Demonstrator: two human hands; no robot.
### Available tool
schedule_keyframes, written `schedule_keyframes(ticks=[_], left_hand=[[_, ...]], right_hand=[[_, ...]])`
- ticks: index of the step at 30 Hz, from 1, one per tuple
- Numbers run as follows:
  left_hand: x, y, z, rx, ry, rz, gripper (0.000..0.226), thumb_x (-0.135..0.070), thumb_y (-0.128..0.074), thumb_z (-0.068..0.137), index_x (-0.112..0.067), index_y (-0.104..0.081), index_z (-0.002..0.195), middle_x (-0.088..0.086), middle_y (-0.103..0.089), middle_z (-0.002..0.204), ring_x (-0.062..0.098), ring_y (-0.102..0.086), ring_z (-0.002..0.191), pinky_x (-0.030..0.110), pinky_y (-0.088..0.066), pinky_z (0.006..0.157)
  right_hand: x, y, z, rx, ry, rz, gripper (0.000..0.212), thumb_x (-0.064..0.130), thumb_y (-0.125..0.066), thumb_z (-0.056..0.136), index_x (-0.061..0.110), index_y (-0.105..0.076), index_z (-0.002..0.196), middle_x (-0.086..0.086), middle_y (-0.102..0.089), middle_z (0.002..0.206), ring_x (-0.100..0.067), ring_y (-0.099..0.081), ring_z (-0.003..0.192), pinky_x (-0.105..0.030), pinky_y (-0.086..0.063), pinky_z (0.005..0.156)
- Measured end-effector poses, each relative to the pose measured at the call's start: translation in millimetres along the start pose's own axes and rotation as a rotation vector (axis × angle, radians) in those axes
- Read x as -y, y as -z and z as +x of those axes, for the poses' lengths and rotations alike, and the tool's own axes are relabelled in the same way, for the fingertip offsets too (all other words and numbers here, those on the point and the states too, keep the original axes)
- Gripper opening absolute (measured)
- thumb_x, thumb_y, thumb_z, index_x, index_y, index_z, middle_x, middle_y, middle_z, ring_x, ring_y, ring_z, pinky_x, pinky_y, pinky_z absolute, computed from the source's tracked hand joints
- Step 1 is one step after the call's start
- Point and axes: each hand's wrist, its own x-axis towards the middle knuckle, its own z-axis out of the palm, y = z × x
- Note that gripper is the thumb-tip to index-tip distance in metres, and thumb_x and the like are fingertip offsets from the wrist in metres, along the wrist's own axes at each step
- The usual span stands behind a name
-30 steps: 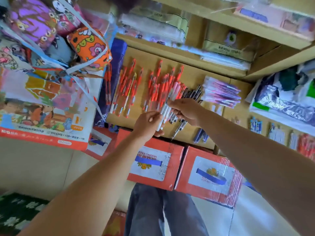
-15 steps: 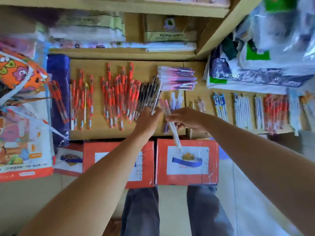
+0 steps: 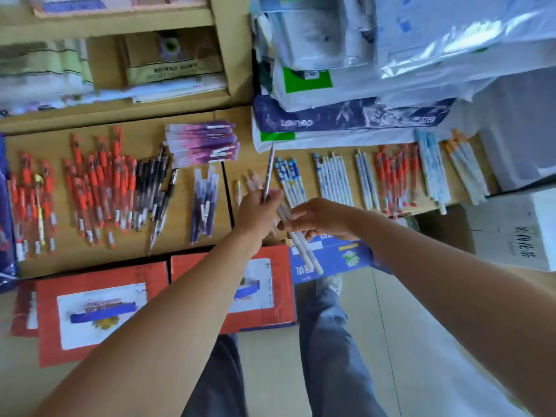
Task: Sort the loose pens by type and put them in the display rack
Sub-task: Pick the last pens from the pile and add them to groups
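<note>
I see the wooden display shelf (image 3: 180,255) running left to right, with wrapped paper reams (image 3: 355,115) stacked at its far right and red cartons (image 3: 48,326) under its near edge. Sorted groups lie on it: red pens (image 3: 96,188) at left, black pens (image 3: 153,188) just beside them, purple packets (image 3: 204,145) farther back, white capped pens (image 3: 334,182) to the right. The left hand (image 3: 258,212) is over the shelf's middle, fingers curled round one slim grey pen (image 3: 268,173) that points away from me. The right hand (image 3: 319,218), just beside it, grips two white pens (image 3: 301,248) — their free ends slant near-right over a blue box (image 3: 340,257).
</note>
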Motion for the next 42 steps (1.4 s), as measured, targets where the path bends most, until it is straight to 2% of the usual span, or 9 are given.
schedule_keyframes(ticks=[4,9,12,18,25,30,34,40,42], left_hand=[[-10.6,-67.4,0.3,-0.024,-0.008,0.06,0.025,-0.033,-0.054,0.097,-0.022,-0.057,0.074,-0.011,-0.043,0.047,0.009,-0.037,0.049,0.027,-0.031,0.051],[-18.8,-127.6,9.4,-0.002,0.012,0.089,0.022,-0.025,-0.044,0.1,-0.022,-0.054,0.08,-0.001,-0.037,0.061,0.016,-0.033,0.051,0.031,-0.026,0.052],[-20.0,-149.3,7.9,0.045,-0.018,0.207,0.025,-0.02,-0.039,0.101,-0.019,-0.055,0.083,0.0,-0.042,0.064,0.017,-0.037,0.053,0.029,-0.029,0.056],[-13.7,-181.0,7.5,0.13,-0.029,0.319,0.022,-0.016,-0.034,0.103,-0.009,-0.052,0.093,0.001,-0.048,0.065,0.017,-0.038,0.053,0.028,-0.029,0.053],[-13.4,-204.5,15.0,0.186,-0.062,0.394,0.019,-0.015,-0.033,0.102,-0.011,-0.05,0.096,0.001,-0.05,0.068,0.017,-0.041,0.054,0.028,-0.032,0.054],[-3.3,-191.6,17.7,0.131,-0.106,0.594,0.022,-0.016,-0.035,0.101,-0.004,-0.054,0.096,0.009,-0.055,0.092,0.028,-0.052,0.08,0.042,-0.042,0.074],[4.6,-159.9,21.4,0.047,-0.128,0.612,0.028,-0.014,-0.037,0.101,-0.001,-0.062,0.103,0.017,-0.06,0.104,0.035,-0.056,0.094,0.041,-0.045,0.077],[22.2,-115.2,27.3,-0.016,-0.137,0.616,0.029,-0.015,-0.043,0.099,0.004,-0.064,0.102,0.007,-0.055,0.072,0.029,-0.051,0.07,0.041,-0.041,0.064],[26.2,-108.1,28.8,-0.018,-0.115,0.605,0.028,-0.017,-0.043,0.099,0.0,-0.065,0.106,0.01,-0.054,0.073,0.027,-0.048,0.073,0.045,-0.042,0.066]], right_hand=[[-41.2,49.9,-28.2,-0.083,0.022,-0.034,0.061,0.044,-0.076,0.077,0.007,-0.063,0.123,0.0,-0.07,0.107,-0.016,-0.069,0.083,-0.038,-0.053,0.09],[-80.8,111.6,-57.8,-0.259,0.031,-0.001,0.065,0.037,-0.07,0.085,0.002,-0.049,0.136,-0.009,-0.059,0.131,-0.012,-0.064,0.076,-0.027,-0.052,0.077],[-105.5,139.6,-67.1,-0.336,0.047,0.019,0.055,0.033,-0.069,0.085,0.0,-0.057,0.128,-0.012,-0.066,0.118,-0.011,-0.06,0.071,-0.018,-0.048,0.062],[-143.5,173.5,-85.5,-0.535,-0.039,0.111,0.047,0.037,-0.071,0.084,-0.005,-0.068,0.103,-0.024,-0.064,0.083,-0.019,-0.048,0.067,-0.029,-0.038,0.066],[-167.1,193.9,-102.4,-0.655,-0.125,0.122,0.032,0.038,-0.069,0.086,0.008,-0.072,0.096,-0.002,-0.052,0.062,-0.014,-0.042,0.053,-0.025,-0.032,0.051],[-149.9,177.4,-95.0,-0.565,-0.069,0.14,0.031,0.037,-0.067,0.088,0.011,-0.072,0.104,-0.004,-0.061,0.072,-0.014,-0.05,0.062,-0.024,-0.042,0.061],[-120.6,153.7,-66.8,-0.513,-0.003,0.093,0.034,0.039,-0.065,0.088,0.012,-0.071,0.108,0.004,-0.061,0.072,-0.011,-0.054,0.066,-0.024,-0.043,0.066],[-90.7,123.2,-30.1,-0.399,0.067,0.068,0.049,0.037,-0.066,0.087,0.004,-0.062,0.123,0.008,-0.06,0.079,-0.006,-0.053,0.068,-0.03,-0.05,0.081],[-86.7,118.9,-22.2,-0.374,0.053,0.021,0.051,0.037,-0.065,0.087,0.004,-0.06,0.126,0.008,-0.06,0.079,-0.006,-0.053,0.066,-0.026,-0.048,0.074]])
